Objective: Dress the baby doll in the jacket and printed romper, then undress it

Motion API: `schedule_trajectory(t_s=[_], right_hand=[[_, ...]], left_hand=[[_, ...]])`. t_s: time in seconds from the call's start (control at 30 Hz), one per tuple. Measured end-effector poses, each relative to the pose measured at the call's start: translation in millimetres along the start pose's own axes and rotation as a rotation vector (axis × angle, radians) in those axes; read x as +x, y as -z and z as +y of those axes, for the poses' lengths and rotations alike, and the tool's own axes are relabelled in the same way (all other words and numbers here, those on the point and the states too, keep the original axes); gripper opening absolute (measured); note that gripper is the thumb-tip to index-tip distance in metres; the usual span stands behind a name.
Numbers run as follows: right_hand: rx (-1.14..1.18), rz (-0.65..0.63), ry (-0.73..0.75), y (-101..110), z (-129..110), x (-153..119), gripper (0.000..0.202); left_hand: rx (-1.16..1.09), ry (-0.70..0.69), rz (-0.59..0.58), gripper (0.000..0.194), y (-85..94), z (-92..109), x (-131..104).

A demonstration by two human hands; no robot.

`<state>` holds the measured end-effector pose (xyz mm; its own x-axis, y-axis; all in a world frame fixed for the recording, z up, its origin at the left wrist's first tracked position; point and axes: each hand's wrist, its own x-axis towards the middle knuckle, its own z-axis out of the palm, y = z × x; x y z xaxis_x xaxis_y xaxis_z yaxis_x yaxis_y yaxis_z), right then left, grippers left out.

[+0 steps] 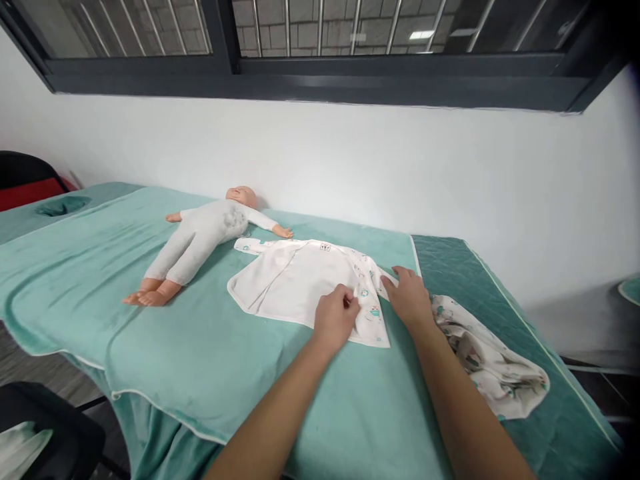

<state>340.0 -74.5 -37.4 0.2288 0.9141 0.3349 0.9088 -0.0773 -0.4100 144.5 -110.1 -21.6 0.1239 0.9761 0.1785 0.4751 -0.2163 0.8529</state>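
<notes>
A white baby shirt (300, 283) with a small printed pattern lies spread on the green cover, its front unfastened. My left hand (336, 317) is closed in a pinch at the shirt's patterned front panel, near the lower edge; the fingertips are partly hidden. Over the sleeve on the right side is my right hand (411, 297), thumb and fingers apart, touching the cloth. A baby doll (207, 230) in a white bodysuit lies on its back to the left, one hand close to the shirt's far sleeve.
A crumpled patterned cloth (493, 363) rests beside my right forearm. The light green cover (200, 360) hangs over the bed's front edge, with a darker quilted cover (443, 257) on the right. A white wall and barred window stand behind. A black chair (45, 427) is at lower left.
</notes>
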Motion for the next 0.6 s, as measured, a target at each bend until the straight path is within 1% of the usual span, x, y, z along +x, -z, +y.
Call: schedule_trajectory(t_s=[0.03,0.1,0.17,0.2,0.23,0.27,0.3,0.37,0.4,0.43,0.47,0.5,0.53,0.6], right_hand=[[-0.036,-0.049,-0.078,4,7,1,0.048],[-0.042,-0.170,-0.174,12,21,2,0.053],[0.009,-0.269,-0.189,20,32,4,0.049],[0.046,-0.282,-0.183,24,36,6,0.044],[0.087,-0.257,-0.181,26,40,8,0.039],[0.124,-0.190,-0.192,28,42,10,0.036],[0.155,-0.082,-0.214,29,44,13,0.035],[0.171,0.174,-0.238,30,45,16,0.038],[0.158,0.281,-0.229,29,46,17,0.039],[0.139,0.353,-0.204,27,46,17,0.040],[0.118,0.383,-0.176,25,46,16,0.041],[0.098,0.374,-0.159,23,47,14,0.041],[0.080,0.332,-0.162,21,48,12,0.041],[0.048,0.202,-0.211,18,49,9,0.044]], left_hand=[[-0.120,0.037,0.037,0.008,3.1,-1,-1],[-0.321,0.083,0.172,0.008,8.0,-4,-1],[-0.449,0.121,0.312,0.008,11.2,-7,0],[-0.494,0.137,0.352,0.008,12.1,-8,1],[-0.529,0.149,0.373,0.008,12.6,-9,1],[-0.551,0.156,0.380,0.008,12.9,-9,1],[-0.561,0.156,0.377,0.009,13.0,-9,1],[-0.558,0.147,0.353,0.010,12.9,-8,0],[-0.547,0.144,0.335,0.010,12.8,-8,0],[-0.530,0.144,0.317,0.011,12.8,-7,0],[-0.513,0.146,0.302,0.011,12.8,-7,-1],[-0.498,0.148,0.290,0.012,12.9,-7,-1],[-0.485,0.148,0.282,0.013,13.0,-7,-1],[-0.473,0.148,0.271,0.014,13.1,-7,-1]])
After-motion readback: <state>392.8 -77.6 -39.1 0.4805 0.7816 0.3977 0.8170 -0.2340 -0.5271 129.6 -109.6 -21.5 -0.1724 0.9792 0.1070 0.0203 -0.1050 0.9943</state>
